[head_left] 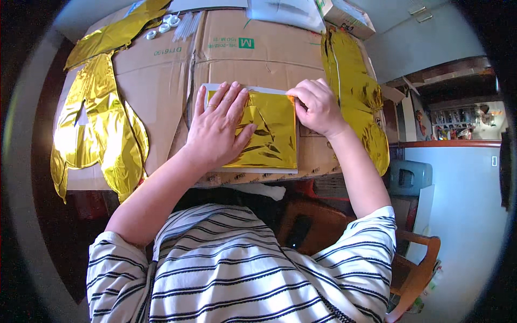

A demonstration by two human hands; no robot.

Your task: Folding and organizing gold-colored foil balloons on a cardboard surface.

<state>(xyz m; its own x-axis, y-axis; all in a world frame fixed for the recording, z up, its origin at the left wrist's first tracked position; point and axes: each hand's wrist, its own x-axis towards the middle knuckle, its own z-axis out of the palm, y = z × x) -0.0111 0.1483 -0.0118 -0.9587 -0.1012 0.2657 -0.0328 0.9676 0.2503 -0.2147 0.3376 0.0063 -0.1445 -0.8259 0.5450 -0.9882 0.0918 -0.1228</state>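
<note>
A shiny gold foil piece (277, 137), folded into a flat rectangle, lies on a slightly larger white sheet (264, 170) in front of me. My left hand (218, 126) rests flat on the left part of the foil, fingers stretched out toward its far edge. At the far right corner, my right hand (318, 107) is closed in a pinch on the foil's edge, where a small orange-gold bit shows by the fingertips. Creases run across the middle of the foil.
Flattened cardboard (145, 89) covers the table. Crumpled gold foil balloons lie at the left (94, 129) and right (355, 91). Farther back are small white rolls (171, 21), clear tubes (187, 27), a clear plastic bag (283, 12) and a box (350, 17). A wooden chair (428, 258) stands right.
</note>
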